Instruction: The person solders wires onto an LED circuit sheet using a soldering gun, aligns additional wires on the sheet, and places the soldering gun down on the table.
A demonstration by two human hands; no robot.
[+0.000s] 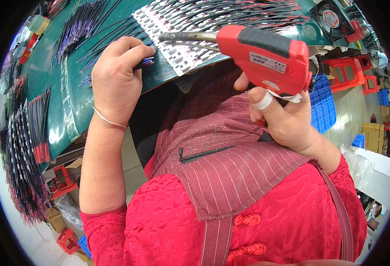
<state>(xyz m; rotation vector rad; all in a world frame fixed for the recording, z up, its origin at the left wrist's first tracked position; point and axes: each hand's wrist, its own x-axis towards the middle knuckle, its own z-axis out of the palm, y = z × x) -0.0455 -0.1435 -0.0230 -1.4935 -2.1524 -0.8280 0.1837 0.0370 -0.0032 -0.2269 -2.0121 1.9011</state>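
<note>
Gripping one red soldering gun [265, 55] in my right hand [283, 119], fingers closed round its handle, I hold its metal tip [177, 36] over the white strip panel [177, 48] near the table's [71, 102] front edge. My left hand [115, 80] pinches one wire bundle [144, 62] on the green table beside the panel. Many more wires [26, 146] crowd the left side, too many to count; one fan [330, 18] sits far right.

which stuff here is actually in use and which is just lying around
In use:
left hand pinching wires
right hand gripping the red soldering gun
white strip sheet under the gun tip

Lying about:
wire bundles on the green table
fan
blue crate
red stools
</note>
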